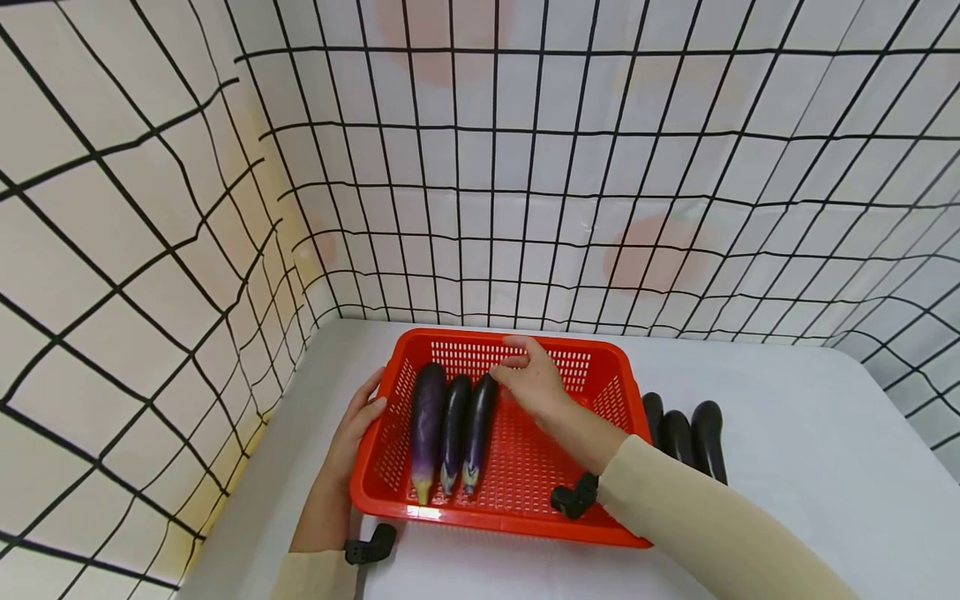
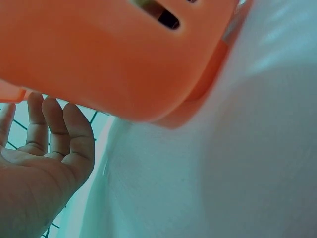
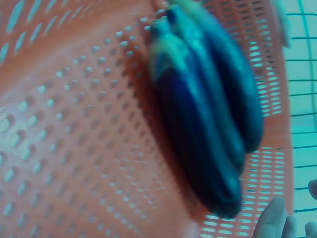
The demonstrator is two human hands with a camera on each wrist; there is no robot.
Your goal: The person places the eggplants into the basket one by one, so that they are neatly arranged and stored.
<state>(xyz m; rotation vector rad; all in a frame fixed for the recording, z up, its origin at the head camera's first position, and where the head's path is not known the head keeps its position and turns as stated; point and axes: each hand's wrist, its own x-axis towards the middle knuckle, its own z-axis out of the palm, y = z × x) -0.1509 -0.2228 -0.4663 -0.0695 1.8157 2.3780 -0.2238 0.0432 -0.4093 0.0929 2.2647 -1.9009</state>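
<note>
A red perforated plastic basket (image 1: 517, 450) stands on the white table. Side by side along its left part lie three dark purple eggplants: a thicker one (image 1: 428, 417), a slimmer middle one (image 1: 454, 433) and a right one (image 1: 478, 433). My right hand (image 1: 534, 379) is over the basket at the top end of the right eggplant, fingers loosely bent; in the right wrist view its fingertips (image 3: 271, 218) are apart from the eggplants (image 3: 198, 119). My left hand (image 1: 356, 437) touches the basket's left rim, its slightly bent fingers (image 2: 57, 124) against the outside edge.
Three more dark eggplants (image 1: 707, 425) lie on the table (image 1: 810, 467) to the right of the basket, partly hidden by its wall and my right sleeve (image 1: 690, 508). A black wire grid (image 1: 495, 187) stands behind the table and along its left side.
</note>
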